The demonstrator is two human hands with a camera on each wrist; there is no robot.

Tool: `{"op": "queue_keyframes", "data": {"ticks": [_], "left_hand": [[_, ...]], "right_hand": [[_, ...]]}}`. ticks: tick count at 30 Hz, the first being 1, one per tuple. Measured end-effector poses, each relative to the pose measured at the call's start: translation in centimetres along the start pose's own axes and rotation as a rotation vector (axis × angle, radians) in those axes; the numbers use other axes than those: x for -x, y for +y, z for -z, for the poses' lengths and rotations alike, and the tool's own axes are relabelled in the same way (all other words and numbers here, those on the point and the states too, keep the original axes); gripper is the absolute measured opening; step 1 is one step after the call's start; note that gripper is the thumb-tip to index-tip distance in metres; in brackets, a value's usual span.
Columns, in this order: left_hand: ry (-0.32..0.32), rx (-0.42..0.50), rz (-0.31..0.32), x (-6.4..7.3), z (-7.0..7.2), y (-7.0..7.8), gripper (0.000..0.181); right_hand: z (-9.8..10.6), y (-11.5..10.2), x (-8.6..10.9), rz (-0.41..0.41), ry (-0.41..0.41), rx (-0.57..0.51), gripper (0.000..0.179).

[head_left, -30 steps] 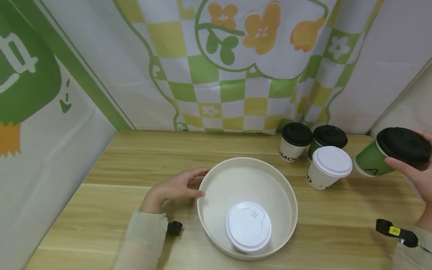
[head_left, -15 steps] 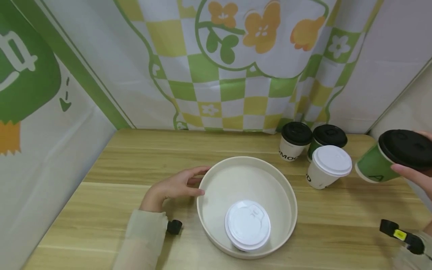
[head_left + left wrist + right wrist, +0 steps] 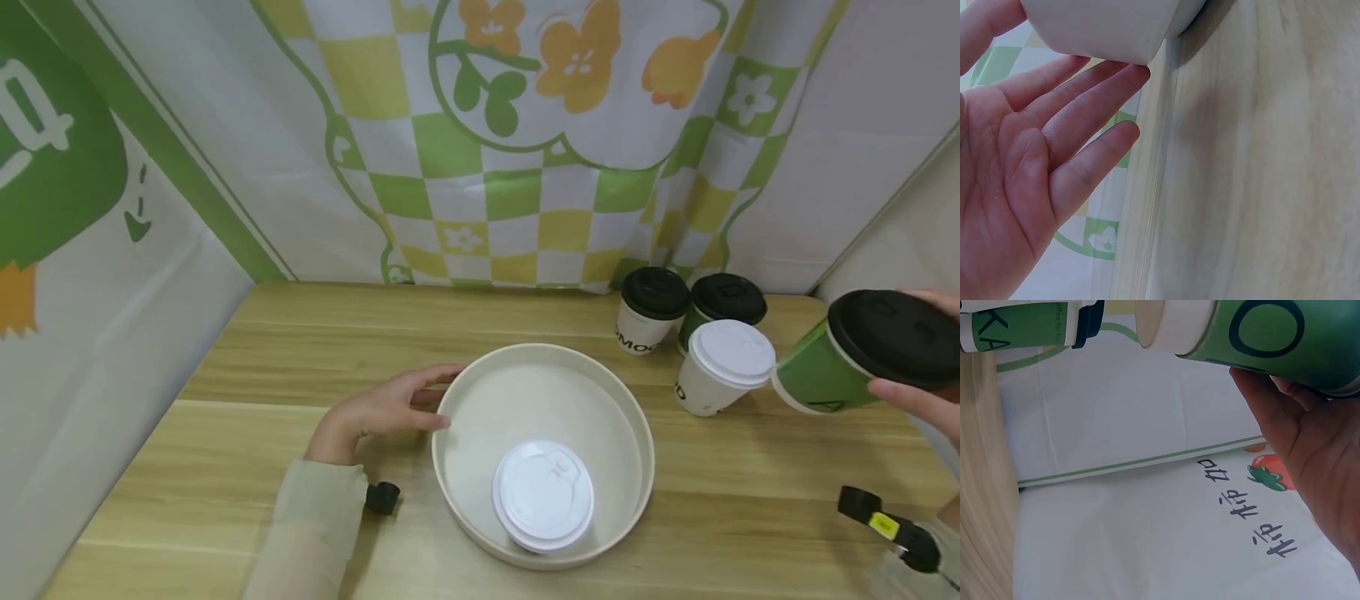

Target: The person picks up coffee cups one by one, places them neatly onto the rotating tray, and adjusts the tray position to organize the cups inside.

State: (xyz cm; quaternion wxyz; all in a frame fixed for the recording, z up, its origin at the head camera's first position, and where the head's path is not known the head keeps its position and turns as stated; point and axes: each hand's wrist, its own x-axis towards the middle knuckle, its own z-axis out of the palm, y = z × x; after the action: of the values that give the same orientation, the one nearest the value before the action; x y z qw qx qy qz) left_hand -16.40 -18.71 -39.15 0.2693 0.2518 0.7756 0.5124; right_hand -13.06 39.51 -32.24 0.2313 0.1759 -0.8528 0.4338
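Three are black-lidded: one white cup (image 3: pixel 649 315), one standing green cup (image 3: pixel 722 308) near the tabletop's (image 3: pixel 225 467) back right corner, one raised green cup (image 3: pixel 862 350) by its right edge. Two are white-lidded: one white-topped cup (image 3: pixel 723 367) by that corner, one tray cup (image 3: pixel 543 495) in the single round tray (image 3: pixel 525 400). Two hands: left hand (image 3: pixel 390 408), right hand (image 3: pixel 1322 450).

Tabletop (image 3: pixel 315 350) surfaced in pale wood-grain, streaked from 9 to 3 o'clock. Round cream tray (image 3: pixel 540 400) set on it. Black-lidded white cup (image 3: pixel 647 329) placed at 1 o'clock from tray; black-lidded green cup (image 3: pixel 726 298) just beside it, at 2; white-lidded cup (image 3: pixel 723 367) stood nearer, also at 2.
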Motion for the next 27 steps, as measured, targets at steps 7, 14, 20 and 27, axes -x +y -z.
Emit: {"op": "queue_keyframes", "data": {"ticks": [7, 14, 20, 27], "left_hand": [[-0.018, -0.012, 0.003, -0.2, 0.3, 0.0, 0.075], [-0.047, -0.002, 0.007, -0.5, 0.7, 0.0, 0.075], [-0.065, 0.013, 0.015, -0.8, 0.9, -0.2, 0.075], [-0.094, -0.013, -0.004, -1.8, 1.5, -0.4, 0.074]], "right_hand": [[-1.5, -3.2, -0.2, 0.024, -0.024, -0.062, 0.097], [-2.1, -3.0, -0.2, 0.067, -0.114, -0.371, 0.092], [-2.4, -3.8, -0.2, 0.013, -0.162, -0.283, 0.095], [-2.1, -3.7, -0.5, 0.055, -0.210, -0.461, 0.095]]}}
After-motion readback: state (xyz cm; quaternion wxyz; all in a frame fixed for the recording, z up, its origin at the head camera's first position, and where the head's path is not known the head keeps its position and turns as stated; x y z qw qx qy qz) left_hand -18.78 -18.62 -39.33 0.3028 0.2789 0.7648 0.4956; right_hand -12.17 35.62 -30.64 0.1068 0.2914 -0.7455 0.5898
